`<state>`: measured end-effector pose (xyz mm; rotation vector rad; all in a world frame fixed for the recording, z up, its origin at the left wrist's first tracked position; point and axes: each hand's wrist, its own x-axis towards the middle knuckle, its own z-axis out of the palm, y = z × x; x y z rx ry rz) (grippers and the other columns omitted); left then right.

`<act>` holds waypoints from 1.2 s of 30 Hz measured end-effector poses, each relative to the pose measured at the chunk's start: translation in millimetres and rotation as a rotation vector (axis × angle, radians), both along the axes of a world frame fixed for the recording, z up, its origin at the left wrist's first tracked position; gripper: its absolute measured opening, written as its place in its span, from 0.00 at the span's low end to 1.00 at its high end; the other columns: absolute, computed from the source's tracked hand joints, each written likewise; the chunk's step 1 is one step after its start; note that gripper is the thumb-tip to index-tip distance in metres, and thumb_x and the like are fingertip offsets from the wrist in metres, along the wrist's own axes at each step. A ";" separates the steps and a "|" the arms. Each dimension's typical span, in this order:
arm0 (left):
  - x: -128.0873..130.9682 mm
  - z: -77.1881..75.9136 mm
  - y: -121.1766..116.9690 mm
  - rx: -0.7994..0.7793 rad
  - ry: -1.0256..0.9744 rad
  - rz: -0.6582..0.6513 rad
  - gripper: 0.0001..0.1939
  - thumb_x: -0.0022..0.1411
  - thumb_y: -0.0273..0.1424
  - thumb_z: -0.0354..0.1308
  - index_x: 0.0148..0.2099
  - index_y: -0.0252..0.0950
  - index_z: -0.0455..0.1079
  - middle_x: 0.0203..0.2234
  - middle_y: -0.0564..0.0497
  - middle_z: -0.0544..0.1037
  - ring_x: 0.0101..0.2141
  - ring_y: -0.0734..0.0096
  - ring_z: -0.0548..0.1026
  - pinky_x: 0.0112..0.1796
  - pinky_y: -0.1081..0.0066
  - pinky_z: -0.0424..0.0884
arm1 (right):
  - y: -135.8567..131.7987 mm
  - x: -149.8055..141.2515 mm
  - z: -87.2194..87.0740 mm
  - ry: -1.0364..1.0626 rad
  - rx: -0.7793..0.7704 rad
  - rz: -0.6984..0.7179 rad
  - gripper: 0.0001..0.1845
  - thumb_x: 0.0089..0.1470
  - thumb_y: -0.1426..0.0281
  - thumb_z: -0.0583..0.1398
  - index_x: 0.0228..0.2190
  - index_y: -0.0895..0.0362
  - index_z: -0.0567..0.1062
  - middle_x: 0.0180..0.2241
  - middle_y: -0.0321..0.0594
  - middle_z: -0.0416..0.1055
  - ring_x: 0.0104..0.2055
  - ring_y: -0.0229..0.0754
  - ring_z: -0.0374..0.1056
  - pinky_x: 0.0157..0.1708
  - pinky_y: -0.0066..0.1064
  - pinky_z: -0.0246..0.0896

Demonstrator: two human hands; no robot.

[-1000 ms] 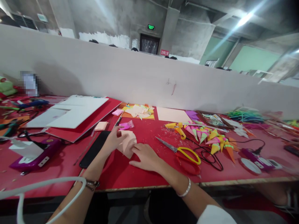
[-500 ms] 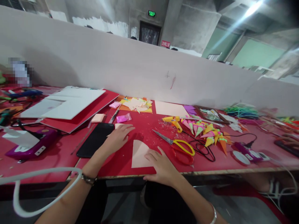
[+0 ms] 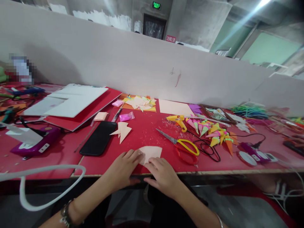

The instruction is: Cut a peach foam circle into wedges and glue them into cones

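Note:
A pale peach fan-shaped piece of paper (image 3: 152, 152) lies by the table's front edge, between my two hands. My left hand (image 3: 124, 167) has its fingertips on the paper's left side, where the sheet seems to bend up a little. At the lower edge, my right hand (image 3: 163, 174) holds the sheet with curled fingers, its thumb lower and apart. Peach paper offcuts (image 3: 121, 131) rest beside a black phone (image 3: 98, 139), up and left of my hands. Scissors with yellow and red handles (image 3: 187, 148) lie open to the right.
Behind the scissors are a yellow glue gun (image 3: 178, 122) and several small coloured paper cones (image 3: 218, 136). Peach sheet (image 3: 175, 107) and a scrap pile (image 3: 140, 103) lie near the partition (image 3: 142, 69). White boards (image 3: 76, 98) and a purple power strip (image 3: 35, 142) stand left.
My left hand has let go of the offcuts by the phone and come back to the fan-shaped paper. The paper has turned and shifted slightly under both hands.

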<state>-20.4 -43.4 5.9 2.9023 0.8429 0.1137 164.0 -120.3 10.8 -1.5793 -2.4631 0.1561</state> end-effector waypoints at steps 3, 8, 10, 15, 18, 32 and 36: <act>8.4 -1.3 -11.8 0.077 0.058 0.040 0.27 0.52 0.36 0.55 0.54 0.36 0.58 0.47 0.42 0.67 0.44 0.57 0.65 0.42 0.62 0.60 | -0.2 -1.7 -6.1 -0.020 0.003 -0.032 0.12 0.52 0.65 0.55 0.38 0.55 0.68 0.38 0.41 0.67 0.38 0.44 0.61 0.36 0.35 0.57; 9.7 -4.8 -16.1 0.071 0.045 -0.003 0.19 0.54 0.34 0.55 0.49 0.38 0.62 0.39 0.47 0.70 0.39 0.60 0.67 0.40 0.62 0.61 | -5.7 12.0 -14.3 0.046 0.036 -0.012 0.15 0.51 0.68 0.56 0.42 0.56 0.66 0.41 0.42 0.67 0.42 0.44 0.62 0.40 0.35 0.56; 5.7 -4.6 -14.6 0.051 0.022 -0.038 0.19 0.55 0.32 0.54 0.50 0.40 0.60 0.40 0.49 0.70 0.41 0.62 0.66 0.41 0.63 0.60 | -8.7 17.3 -17.1 0.089 0.056 -0.002 0.14 0.51 0.70 0.56 0.42 0.56 0.66 0.41 0.42 0.67 0.43 0.44 0.61 0.42 0.35 0.56; -1.3 -0.5 -12.3 0.014 -0.083 -0.166 0.22 0.57 0.24 0.50 0.54 0.41 0.56 0.49 0.51 0.65 0.48 0.67 0.62 0.47 0.67 0.57 | -13.4 21.7 -20.7 0.226 0.053 -0.027 0.11 0.52 0.71 0.55 0.39 0.54 0.68 0.40 0.40 0.68 0.42 0.41 0.62 0.43 0.34 0.56; -0.1 1.4 -14.4 -0.007 -0.083 -0.186 0.21 0.57 0.25 0.50 0.53 0.41 0.58 0.46 0.51 0.68 0.45 0.66 0.65 0.45 0.67 0.60 | -15.8 21.8 -21.1 0.282 0.041 -0.083 0.12 0.51 0.69 0.56 0.40 0.55 0.68 0.41 0.42 0.67 0.44 0.43 0.61 0.43 0.35 0.57; 5.7 -13.1 -3.0 -0.143 -0.294 0.099 0.13 0.61 0.35 0.46 0.40 0.42 0.71 0.36 0.53 0.75 0.37 0.72 0.72 0.36 0.75 0.66 | 2.3 34.6 -20.0 0.648 -0.016 -0.199 0.05 0.50 0.72 0.57 0.26 0.56 0.73 0.31 0.38 0.68 0.36 0.38 0.64 0.37 0.29 0.59; 8.1 -15.9 -1.7 -0.148 -0.319 0.137 0.12 0.60 0.36 0.48 0.38 0.43 0.72 0.35 0.54 0.76 0.34 0.73 0.73 0.34 0.77 0.66 | 0.7 38.6 -19.9 0.634 -0.001 -0.252 0.04 0.50 0.72 0.57 0.25 0.56 0.73 0.33 0.39 0.67 0.38 0.39 0.63 0.39 0.31 0.58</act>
